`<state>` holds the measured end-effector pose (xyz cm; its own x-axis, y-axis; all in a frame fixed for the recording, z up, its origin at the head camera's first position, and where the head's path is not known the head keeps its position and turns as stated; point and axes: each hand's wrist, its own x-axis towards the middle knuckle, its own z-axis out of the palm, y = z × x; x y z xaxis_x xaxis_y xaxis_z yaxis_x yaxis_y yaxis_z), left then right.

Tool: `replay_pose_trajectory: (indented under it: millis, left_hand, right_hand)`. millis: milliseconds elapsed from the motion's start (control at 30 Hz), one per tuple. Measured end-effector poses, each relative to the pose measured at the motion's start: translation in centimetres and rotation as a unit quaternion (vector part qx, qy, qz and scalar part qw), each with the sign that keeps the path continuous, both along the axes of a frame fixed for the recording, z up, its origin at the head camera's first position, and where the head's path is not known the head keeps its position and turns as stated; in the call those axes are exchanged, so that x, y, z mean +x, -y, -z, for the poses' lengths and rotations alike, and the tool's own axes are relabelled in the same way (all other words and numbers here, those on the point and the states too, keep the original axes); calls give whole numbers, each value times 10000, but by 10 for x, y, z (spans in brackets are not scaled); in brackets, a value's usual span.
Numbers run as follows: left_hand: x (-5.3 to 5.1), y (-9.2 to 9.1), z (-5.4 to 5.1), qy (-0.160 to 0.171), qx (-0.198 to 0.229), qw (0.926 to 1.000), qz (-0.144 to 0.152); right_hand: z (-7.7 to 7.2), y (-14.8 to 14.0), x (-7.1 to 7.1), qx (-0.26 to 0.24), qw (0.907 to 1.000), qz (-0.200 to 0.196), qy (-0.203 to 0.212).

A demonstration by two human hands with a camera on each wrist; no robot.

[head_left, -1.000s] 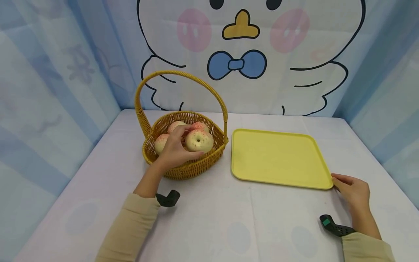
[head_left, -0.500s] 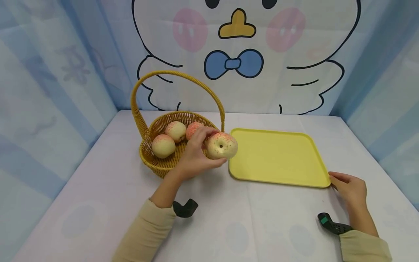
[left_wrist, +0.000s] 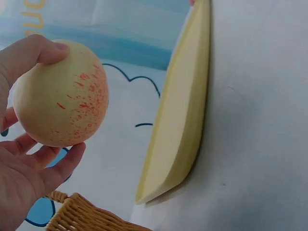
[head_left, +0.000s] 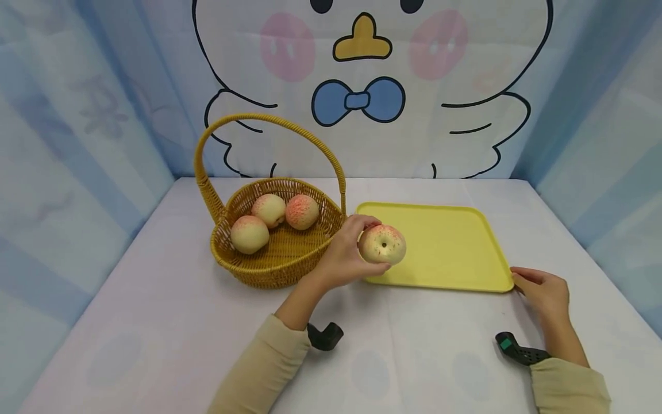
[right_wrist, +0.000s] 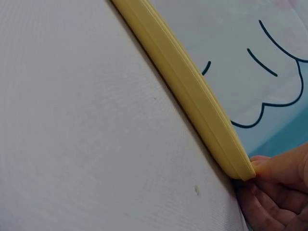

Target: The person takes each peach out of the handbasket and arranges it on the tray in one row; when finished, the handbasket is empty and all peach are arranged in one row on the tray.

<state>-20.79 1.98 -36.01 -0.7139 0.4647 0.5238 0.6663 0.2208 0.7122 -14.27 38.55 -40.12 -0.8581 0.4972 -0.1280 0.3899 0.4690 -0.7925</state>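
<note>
We count three peaches point(head_left: 302, 212) in basket point(head_left: 274, 278), 9 o'clock of tray point(head_left: 445, 247); left hand point(head_left: 342, 257) grips fourth peach point(head_left: 385, 245), since carried out; right hand point(head_left: 545, 294) pinches tray, 4 o'clock.

I count four peaches point(head_left: 384, 247): one in my left fingers point(left_wrist: 68, 166), three in the one wicker basket point(head_left: 269, 279). I see one yellow tray point(head_left: 445, 247) on one table point(head_left: 414, 362). I wear two black wrist devices point(head_left: 327, 337) and two beige sleeves point(head_left: 264, 365). The printed backdrop point(head_left: 398, 149) shows me two black eyes point(head_left: 321, 5), two pink cheeks point(head_left: 287, 47), one yellow beak point(head_left: 363, 45) and one blue bow tie point(head_left: 357, 100).
</note>
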Motion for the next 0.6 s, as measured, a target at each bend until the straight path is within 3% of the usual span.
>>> replay_pose_trajectory:
  millis: [300, 600]
  left_hand:
    - [-6, -4, 19, 485, -756, 9953, -357]
    - [-10, -7, 30, 648, -1180, 9900, -416]
  right_hand:
    - [2, 4, -1, 105, 9999, 14, 70]
    - [4, 3, -1, 212, 9998, -14, 46]
